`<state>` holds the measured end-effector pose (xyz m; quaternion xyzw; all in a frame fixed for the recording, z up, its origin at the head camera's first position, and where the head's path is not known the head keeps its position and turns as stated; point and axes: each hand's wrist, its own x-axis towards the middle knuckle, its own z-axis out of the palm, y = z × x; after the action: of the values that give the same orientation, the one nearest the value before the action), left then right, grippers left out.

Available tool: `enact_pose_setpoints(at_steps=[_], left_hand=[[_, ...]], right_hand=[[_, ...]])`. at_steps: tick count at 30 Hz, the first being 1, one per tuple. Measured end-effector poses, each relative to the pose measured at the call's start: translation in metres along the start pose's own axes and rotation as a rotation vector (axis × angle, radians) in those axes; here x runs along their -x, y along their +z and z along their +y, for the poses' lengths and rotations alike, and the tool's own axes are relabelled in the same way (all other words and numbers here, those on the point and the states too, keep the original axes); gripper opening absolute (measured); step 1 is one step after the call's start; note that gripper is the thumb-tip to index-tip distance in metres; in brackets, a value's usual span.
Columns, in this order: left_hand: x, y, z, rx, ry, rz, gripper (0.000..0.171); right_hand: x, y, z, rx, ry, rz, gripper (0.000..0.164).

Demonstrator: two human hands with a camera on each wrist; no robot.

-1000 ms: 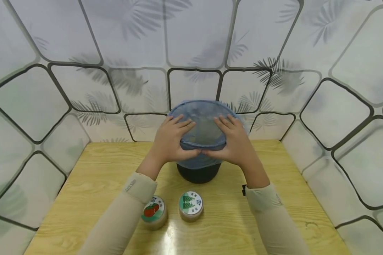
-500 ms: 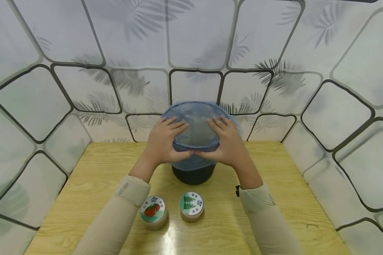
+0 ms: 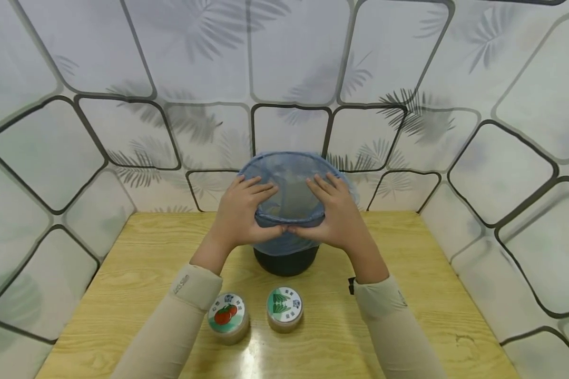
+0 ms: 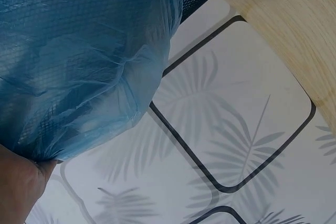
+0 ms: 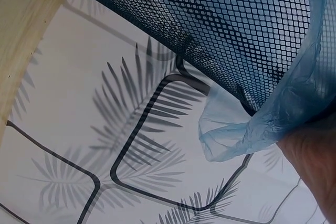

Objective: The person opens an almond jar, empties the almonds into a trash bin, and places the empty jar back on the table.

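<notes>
Bin (image 3: 286, 263) and hands (image 3: 239, 213) (image 3: 340, 215) slightly leftward

I get soft, even light in the head view, a white glare low on the tabletop (image 3: 332, 326), and dimmer wrist views.

Looks like thin, see-through plastic film on the blue bag (image 4: 100, 66), crinkled and glossy, stretched over open, rough-looking mesh on the dark bin (image 5: 236, 19), of metal or plastic, hard to tell which. Shines as smooth, varnished-looking wood grain on the table (image 3: 137, 252), and shows smooth, printed, paper-like tops on the tomato-printed tub (image 3: 227, 318) and the neighbouring tub (image 3: 284, 309), above plastic-looking sides. Turns to matt, softly creased cloth on the beige sleeves (image 3: 170, 326) and to a smooth, flat-finished printed sheet on the backdrop (image 3: 289, 63).
</notes>
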<state>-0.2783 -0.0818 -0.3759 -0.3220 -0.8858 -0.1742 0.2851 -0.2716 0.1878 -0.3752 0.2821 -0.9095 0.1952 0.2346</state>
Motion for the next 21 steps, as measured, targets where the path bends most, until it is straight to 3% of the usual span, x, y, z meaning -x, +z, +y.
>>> enact_pose_setpoints(at_steps=[10,17,21], left_hand=[[0.0007,-0.0014,-0.0021,-0.008,0.023,-0.011,0.092],[-0.0036,-0.0061,-0.0027,-0.028,0.055,-0.027,0.097],[-0.0043,-0.0065,-0.0028,-0.015,0.073,-0.009,0.098]], right_hand=[[0.0020,-0.0013,-0.0009,-0.023,0.010,0.003,0.116],[0.0008,0.0012,0.0031,0.076,-0.067,0.108,0.119],[0.0019,0.0011,0.0028,0.091,-0.069,0.129,0.122]])
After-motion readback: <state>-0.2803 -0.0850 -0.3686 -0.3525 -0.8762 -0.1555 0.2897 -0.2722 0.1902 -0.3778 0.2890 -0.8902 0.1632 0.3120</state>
